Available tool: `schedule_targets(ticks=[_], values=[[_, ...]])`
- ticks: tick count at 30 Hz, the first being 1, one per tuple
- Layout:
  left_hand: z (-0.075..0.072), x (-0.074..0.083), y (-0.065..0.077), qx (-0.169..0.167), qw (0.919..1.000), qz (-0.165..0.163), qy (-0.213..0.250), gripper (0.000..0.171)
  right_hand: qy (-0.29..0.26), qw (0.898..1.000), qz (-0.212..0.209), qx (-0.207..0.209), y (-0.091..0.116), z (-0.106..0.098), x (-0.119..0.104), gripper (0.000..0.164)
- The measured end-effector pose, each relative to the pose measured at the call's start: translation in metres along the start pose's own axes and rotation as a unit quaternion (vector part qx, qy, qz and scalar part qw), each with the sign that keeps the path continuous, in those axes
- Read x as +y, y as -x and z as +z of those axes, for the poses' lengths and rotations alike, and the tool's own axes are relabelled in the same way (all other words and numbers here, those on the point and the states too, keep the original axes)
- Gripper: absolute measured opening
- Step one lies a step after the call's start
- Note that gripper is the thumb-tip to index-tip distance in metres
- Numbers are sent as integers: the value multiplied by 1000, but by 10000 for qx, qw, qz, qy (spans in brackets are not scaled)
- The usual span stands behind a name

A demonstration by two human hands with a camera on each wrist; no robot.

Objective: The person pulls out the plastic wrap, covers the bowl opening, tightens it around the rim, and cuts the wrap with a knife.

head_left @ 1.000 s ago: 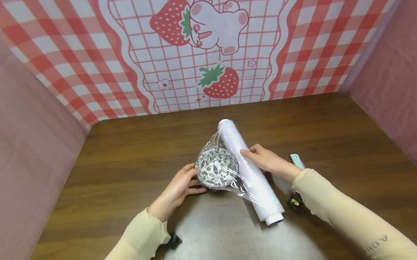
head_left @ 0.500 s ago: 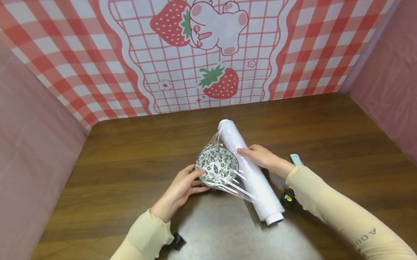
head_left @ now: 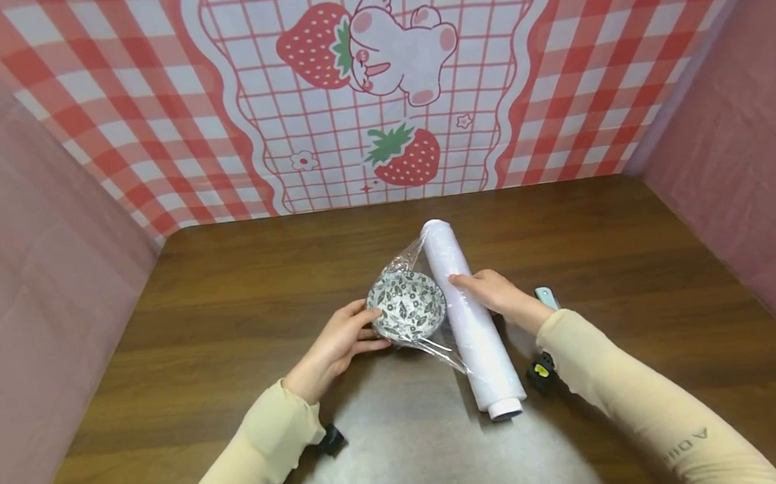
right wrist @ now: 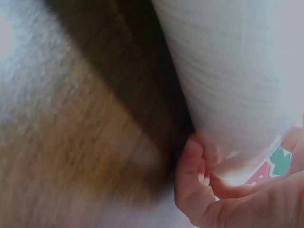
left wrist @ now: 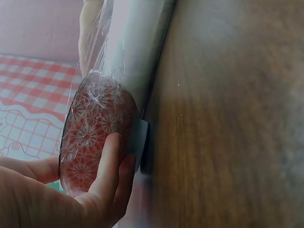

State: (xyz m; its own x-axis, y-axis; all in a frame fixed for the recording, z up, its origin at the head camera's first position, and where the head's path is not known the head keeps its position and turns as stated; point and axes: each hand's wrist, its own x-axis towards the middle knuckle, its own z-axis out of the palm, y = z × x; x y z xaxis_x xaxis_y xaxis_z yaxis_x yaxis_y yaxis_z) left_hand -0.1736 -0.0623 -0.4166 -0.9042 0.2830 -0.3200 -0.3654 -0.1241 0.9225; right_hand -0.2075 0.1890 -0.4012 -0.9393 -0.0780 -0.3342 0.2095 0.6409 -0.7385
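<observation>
The right hand (head_left: 498, 294), gripping the cling-film roll (head_left: 473, 326), has shifted it slightly away from the floral-patterned bowl (head_left: 407, 307) held by the left hand (head_left: 341, 338), apparently lengthening the clear film (head_left: 441, 352) span.

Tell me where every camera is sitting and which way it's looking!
Head: worn on the head, facing forward and down at the bowl, plastic-wrap roll and table; left hand, right hand and both sleeves show.
Left wrist: worn there, facing the bowl's red outside, with the roll beyond; left hand shows.
Right wrist: worn there, facing the roll and table close up; right hand shows.
Shared: head and left wrist both see the bowl and left hand.
</observation>
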Motion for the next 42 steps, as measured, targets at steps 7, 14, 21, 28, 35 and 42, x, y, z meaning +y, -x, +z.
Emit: schedule_targets(ticks=[7,14,21,28,35,42], values=[[1,3,-1,-30,10000,-19,-46,48,141,9998,117,-5,2,-4,0,56],[-3,2,-1,-62,10000,-49,-54,49,204,9996,101,175,2,-4,-4,55],[-9,1,-3,-194,9998,-11,-46,49,363,9982,177,448,3,-2,-10,54],[-13,2,-3,-282,9995,55,-146,49,513,9976,261,383,2,-4,-10,67],[-13,2,-4,-311,9994,81,-159,49,412,9973,526,290,1,-8,-7,99],[-14,2,-5,-253,9996,5,-152,49,861,9957,279,219,2,-13,-6,64]])
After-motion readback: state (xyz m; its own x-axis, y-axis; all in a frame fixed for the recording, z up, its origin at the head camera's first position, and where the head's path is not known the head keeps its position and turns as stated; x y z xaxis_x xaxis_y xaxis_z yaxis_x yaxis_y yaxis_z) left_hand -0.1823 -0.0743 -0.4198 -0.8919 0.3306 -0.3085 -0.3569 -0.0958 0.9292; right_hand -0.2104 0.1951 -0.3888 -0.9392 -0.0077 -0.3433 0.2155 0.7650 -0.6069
